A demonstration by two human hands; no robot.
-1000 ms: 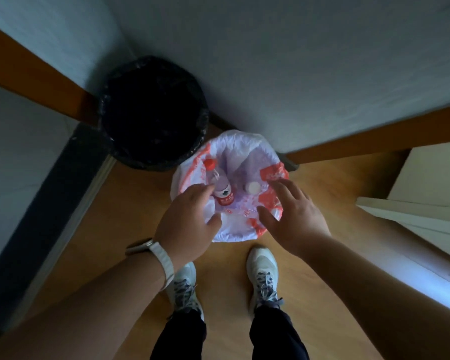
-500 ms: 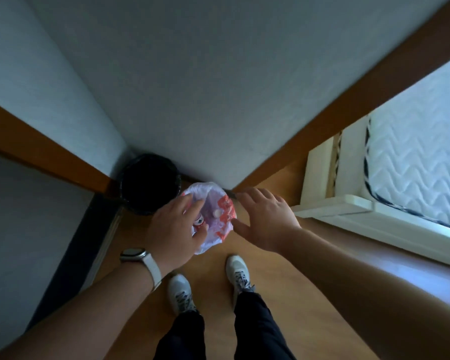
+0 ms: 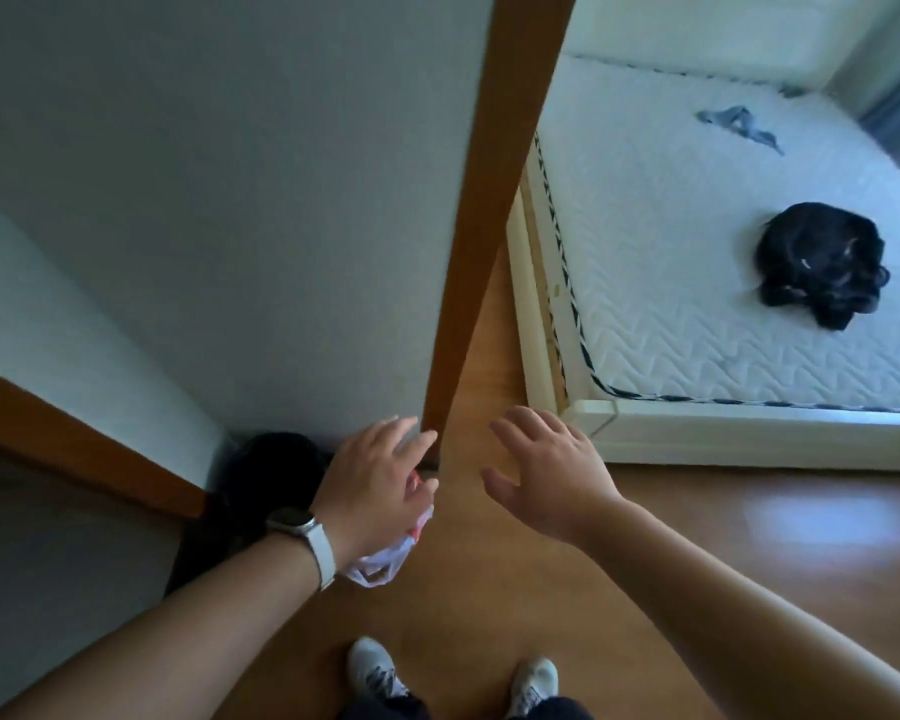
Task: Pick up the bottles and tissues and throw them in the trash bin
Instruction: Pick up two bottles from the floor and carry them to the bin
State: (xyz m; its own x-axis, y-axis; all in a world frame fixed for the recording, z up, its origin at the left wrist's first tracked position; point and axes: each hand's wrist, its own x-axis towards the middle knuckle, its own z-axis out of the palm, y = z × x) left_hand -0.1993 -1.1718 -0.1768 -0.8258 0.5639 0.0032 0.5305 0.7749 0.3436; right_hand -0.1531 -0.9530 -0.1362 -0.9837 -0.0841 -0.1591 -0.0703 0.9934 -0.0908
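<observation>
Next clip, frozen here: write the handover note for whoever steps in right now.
Left hand: open, empty, over the white-and-red bag on the floor beside the black bin.
Right hand: open, empty, above the floor.
Bottles, tissues: none in view; the left hand hides the bag's inside.
Done: nothing is being carried.
Left: check the bag's contents, then search for stray bottles or tissues; the dark bundle on the mattress is unidentifiable.

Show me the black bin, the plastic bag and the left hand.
black bin (image 3: 275, 469): head view, on its dark liner.
plastic bag (image 3: 385, 559): head view, on its white lower part.
left hand (image 3: 375, 480): head view, on its back.
</observation>
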